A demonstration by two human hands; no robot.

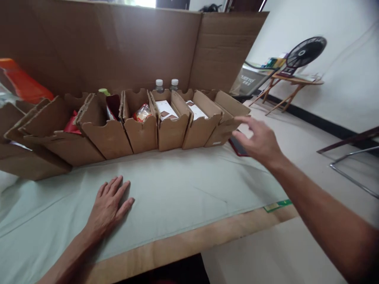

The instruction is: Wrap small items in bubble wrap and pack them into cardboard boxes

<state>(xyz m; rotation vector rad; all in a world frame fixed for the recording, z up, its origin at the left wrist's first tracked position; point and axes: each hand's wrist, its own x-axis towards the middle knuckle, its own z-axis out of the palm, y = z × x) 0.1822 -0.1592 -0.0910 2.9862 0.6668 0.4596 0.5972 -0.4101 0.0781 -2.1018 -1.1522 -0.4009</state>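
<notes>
My left hand (111,203) lies flat on the pale green cloth (177,189), fingers spread and holding nothing. At the right, my right hand (259,138) is raised beside the rightmost cardboard box (220,132); thumb and forefinger are apart, fingertips close to the box's front corner. Whether they touch it is unclear. A dark phone (237,146) lies under that hand. Several open cardboard boxes stand in a row. White packs (166,109) show in two of them, a clear and red wrapped packet (142,113) in another, and a red item (72,124) further left.
A tall cardboard panel (118,43) stands behind the boxes. Two white-capped bottles (159,85) and an orange bottle (25,81) are behind the row. Beyond the table's wooden edge (189,244), a black fan (304,53) stands on a small folding table (296,80) at right.
</notes>
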